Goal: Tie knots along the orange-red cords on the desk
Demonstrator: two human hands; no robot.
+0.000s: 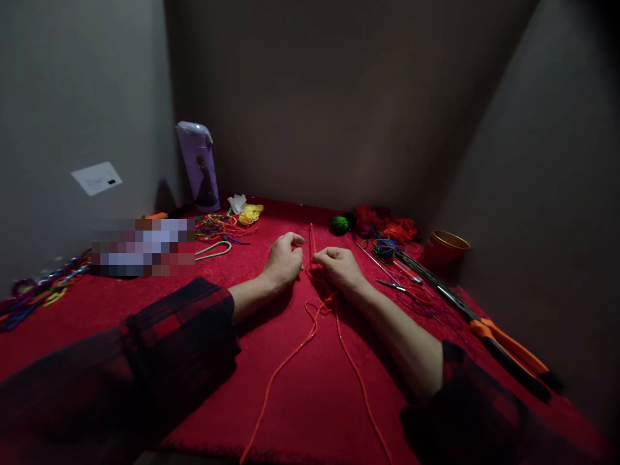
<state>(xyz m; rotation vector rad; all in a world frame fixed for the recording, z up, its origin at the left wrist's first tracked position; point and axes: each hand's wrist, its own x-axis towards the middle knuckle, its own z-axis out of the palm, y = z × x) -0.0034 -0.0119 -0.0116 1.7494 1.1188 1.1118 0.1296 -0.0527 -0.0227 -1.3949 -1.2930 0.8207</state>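
An orange cord [358, 374] runs from the near edge of the red cloth in two long strands. Between my hands it gathers into loose loops, and a thin straight length goes up to a point on the cloth beyond them. My right hand [341, 268] pinches the cord between thumb and fingertips, with loops hanging under the palm. Just left of the straight length, my left hand [285, 261] is closed with curled fingers. Its fingertips are partly hidden, and I cannot make out what they hold.
Long orange-handled pliers [498, 342], small scissors [392, 285] and a red cup [445, 248] are on the right. Green yarn [340, 225] and orange yarn [400, 229] lie behind. Tangled threads [213, 227], yellow yarn [250, 214] and a standing purple case [199, 168] occupy the back left.
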